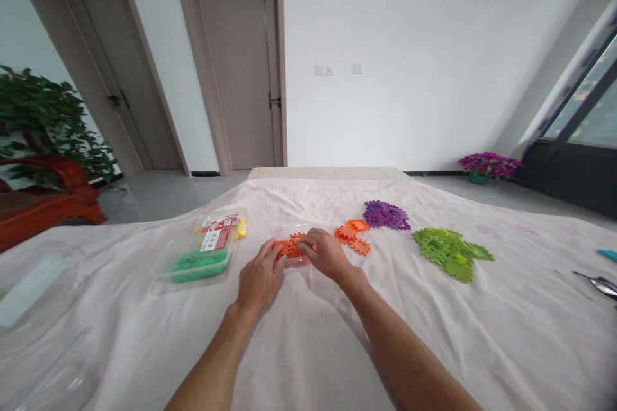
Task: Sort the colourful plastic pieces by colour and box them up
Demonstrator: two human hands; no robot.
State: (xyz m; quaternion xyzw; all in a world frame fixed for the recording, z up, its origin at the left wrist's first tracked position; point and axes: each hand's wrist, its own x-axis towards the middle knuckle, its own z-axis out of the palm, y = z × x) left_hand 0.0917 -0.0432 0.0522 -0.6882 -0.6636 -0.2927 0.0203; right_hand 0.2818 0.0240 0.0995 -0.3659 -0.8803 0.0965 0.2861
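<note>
A small clear plastic box [295,266] sits on the cloth between my hands, with orange toothed foam pieces [288,246] in it. My left hand [263,273] is closed around the box's left side, thumb and fingertips by the pieces. From the right, my right hand [328,255] reaches over the box with curled fingers pressed on the orange pieces; its fingertips are partly hidden. Right beside that hand lie several loose orange pieces [351,236]. Beyond them are a purple pile [385,214] and a lime green pile [449,252] of similar toothed pieces.
Clear boxes with green pieces [200,266] and yellow pieces [241,227] stand at left, one bearing a paper label [218,233]. Clear plastic packaging [62,276] lies at the far left. Scissors [600,284] rest near the right edge of the cloth-covered table [308,347].
</note>
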